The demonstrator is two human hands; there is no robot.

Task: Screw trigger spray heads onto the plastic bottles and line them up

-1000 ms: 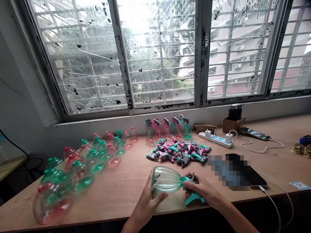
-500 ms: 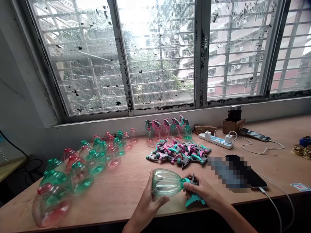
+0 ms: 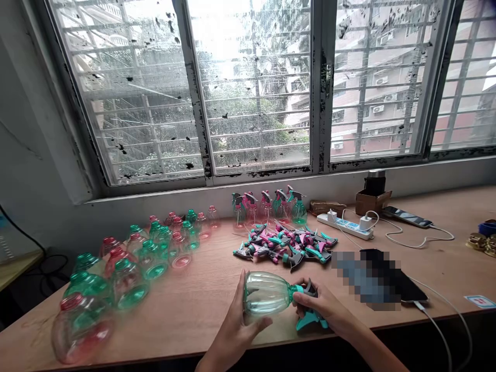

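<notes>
A clear green spray bottle [image 3: 267, 293] lies sideways in the air above the table's front edge. Its base rests against the palm of my left hand [image 3: 242, 315], whose fingers go behind it while the thumb is below. Around the neck, my right hand [image 3: 320, 305] is closed on the turquoise and grey spray head [image 3: 312, 319], thumb and fingers at the collar. The head sits at the bottle's mouth; how tightly cannot be seen. Beyond the hands is a pile of loose pink, turquoise and grey spray heads [image 3: 287, 243].
Several open red and green bottles [image 3: 129, 284] stand at the left. By the wall are several bottles with spray heads [image 3: 267, 206]. To the right lie a power strip [image 3: 344, 226], a phone [image 3: 406, 217], a partly blurred dark device [image 3: 413, 287] and white cables. A small box [image 3: 372, 201] stands behind.
Hardly anything differs. Both hands keep the same hold on the bottle and its spray head, and the view has shifted very slightly.
</notes>
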